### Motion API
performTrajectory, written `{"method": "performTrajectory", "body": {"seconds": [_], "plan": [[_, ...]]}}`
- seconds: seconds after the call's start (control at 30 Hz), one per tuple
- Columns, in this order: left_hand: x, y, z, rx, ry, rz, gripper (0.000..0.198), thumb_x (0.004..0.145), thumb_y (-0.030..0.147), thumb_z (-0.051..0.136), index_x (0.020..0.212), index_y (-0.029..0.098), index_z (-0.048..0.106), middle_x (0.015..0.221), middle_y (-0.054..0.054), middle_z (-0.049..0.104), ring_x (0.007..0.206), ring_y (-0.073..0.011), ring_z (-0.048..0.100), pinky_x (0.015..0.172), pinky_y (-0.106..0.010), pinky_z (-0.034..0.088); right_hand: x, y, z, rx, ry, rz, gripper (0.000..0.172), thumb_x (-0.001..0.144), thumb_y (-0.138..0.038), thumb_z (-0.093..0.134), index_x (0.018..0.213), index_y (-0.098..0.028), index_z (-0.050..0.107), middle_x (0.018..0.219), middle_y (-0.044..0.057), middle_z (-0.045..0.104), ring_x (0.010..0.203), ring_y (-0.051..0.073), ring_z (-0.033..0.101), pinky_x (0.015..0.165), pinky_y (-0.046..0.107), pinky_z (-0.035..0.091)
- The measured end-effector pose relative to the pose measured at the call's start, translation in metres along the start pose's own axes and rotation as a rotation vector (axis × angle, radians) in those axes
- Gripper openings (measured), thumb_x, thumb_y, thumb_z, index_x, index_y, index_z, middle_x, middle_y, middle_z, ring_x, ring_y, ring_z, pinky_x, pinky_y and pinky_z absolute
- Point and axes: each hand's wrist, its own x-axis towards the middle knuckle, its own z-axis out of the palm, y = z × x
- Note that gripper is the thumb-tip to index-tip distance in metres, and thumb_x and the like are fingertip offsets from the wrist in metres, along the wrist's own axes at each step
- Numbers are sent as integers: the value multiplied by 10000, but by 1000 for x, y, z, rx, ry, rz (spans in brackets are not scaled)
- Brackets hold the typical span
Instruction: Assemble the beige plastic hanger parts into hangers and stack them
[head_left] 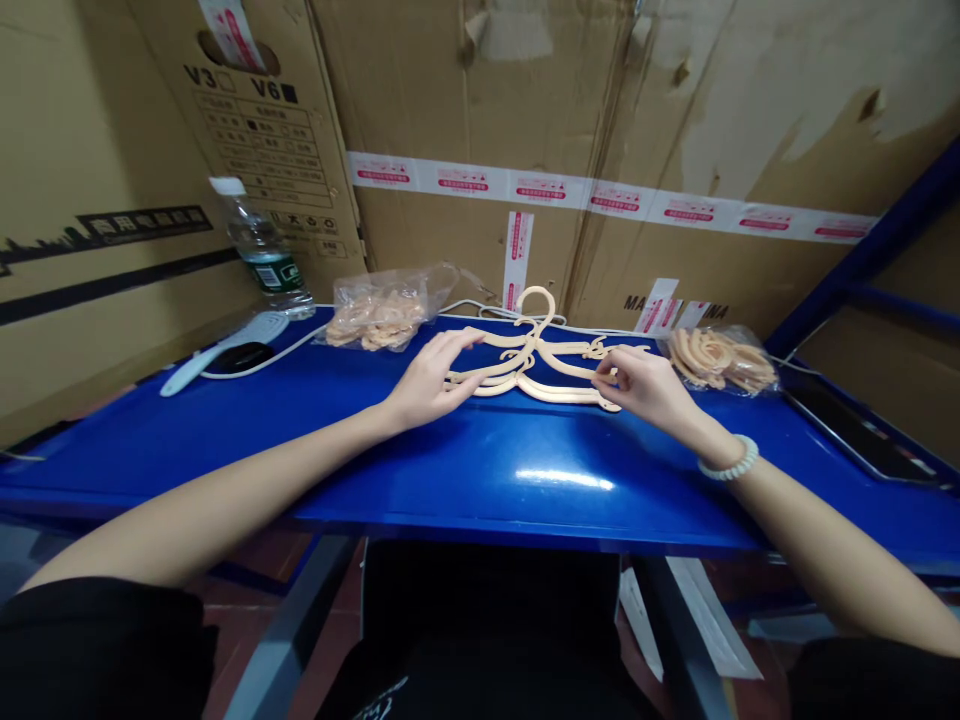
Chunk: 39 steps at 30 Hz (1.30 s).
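Several pale beige clothes hangers [559, 392] lie overlapped on the blue table, and the hook of one stands up at the back. My right hand [645, 385], with a pale coiled band on its wrist, is closed in a pinch on the right arm of the upper hanger [564, 366]. At the left ends of the hangers, my left hand [429, 380] rests with its fingers stretched out and the thumb apart. The left tips are partly hidden behind that hand, so contact there is unclear.
Clear bags of beige hangers lie at the back left [379, 315] and right [720, 360]. A water bottle [270, 260], a pale-blue handled brush [225, 350] and a black phone-like slab [859, 435] sit on the blue table [450, 475]. Cardboard boxes [450, 235] wall the back.
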Motion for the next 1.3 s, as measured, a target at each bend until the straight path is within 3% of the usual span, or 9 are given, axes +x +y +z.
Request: {"method": "performTrajectory", "body": {"seconds": [0.13, 0.3, 0.43, 0.57, 0.67, 0.8, 0.93, 1.1, 1.3], "plan": [[-2, 5, 3, -113, -180, -34, 435, 991, 283, 524, 1411, 171, 510, 1189, -106, 681, 1025, -216, 663, 927, -334, 528, -8, -7, 7, 72, -24, -66, 113, 919, -301, 593, 838, -223, 602, 717, 27, 607, 647, 182, 549, 637, 299, 440], [-2, 6, 4, -123, -223, -22, 300, 1050, 261, 400, 1207, 170, 639, 1056, -94, 693, 972, -210, 660, 898, -319, 521, -5, -4, 5, 176, -48, -6, 173, 951, -341, 573, 840, -219, 624, 728, 31, 626, 641, 177, 564, 614, 296, 466], [-3, 3, 5, -109, -217, -76, 293, 1049, 271, 403, 1180, 172, 646, 1010, -85, 676, 926, -210, 649, 860, -319, 523, 0, 24, -8, 166, 93, 139, 191, 944, -358, 559, 865, -209, 650, 816, 68, 700, 693, 201, 636, 630, 315, 519], [-5, 0, 8, -118, -237, -85, 308, 1046, 266, 391, 1194, 180, 647, 1020, -81, 670, 939, -213, 647, 881, -327, 523, -2, 65, -13, 36, 47, 210, 159, 885, -298, 573, 896, -196, 694, 838, 88, 739, 742, 244, 689, 691, 368, 551], [-6, -2, 10, -120, -247, -89, 324, 1046, 271, 385, 1228, 190, 640, 1056, -83, 673, 976, -218, 649, 898, -331, 520, -3, 84, -9, -28, -98, 156, 179, 871, -272, 590, 940, -190, 733, 902, 99, 762, 834, 275, 705, 774, 404, 560], [-7, -4, 11, -114, -247, -89, 327, 1047, 279, 389, 1239, 182, 636, 1088, -92, 672, 998, -221, 647, 898, -330, 514, -1, 86, 2, -160, -236, 7, 216, 882, -204, 593, 992, -184, 778, 988, 116, 769, 956, 304, 671, 877, 427, 541], [-7, -4, 12, -111, -257, -90, 322, 1049, 278, 382, 1221, 179, 636, 1068, -92, 672, 985, -220, 642, 897, -339, 512, 0, 80, 14, -265, -279, -32, 311, 889, -77, 536, 1045, -147, 795, 981, 156, 768, 985, 319, 636, 855, 417, 527], [-7, -3, 12, -108, -247, -90, 323, 1047, 281, 377, 1216, 190, 636, 1074, -90, 676, 987, -221, 644, 905, -340, 511, 1, 81, 20, -359, -340, -129, 297, 918, -83, 540, 1093, -134, 775, 1035, 164, 756, 1025, 321, 597, 861, 412, 484], [-7, -2, 11, -114, -241, -87, 313, 1051, 290, 381, 1204, 199, 639, 1052, -82, 677, 966, -220, 649, 885, -331, 513, 3, 85, 16, -236, -253, -80, 317, 879, -53, 503, 972, -166, 784, 956, 122, 765, 947, 297, 618, 867, 405, 501]]}}
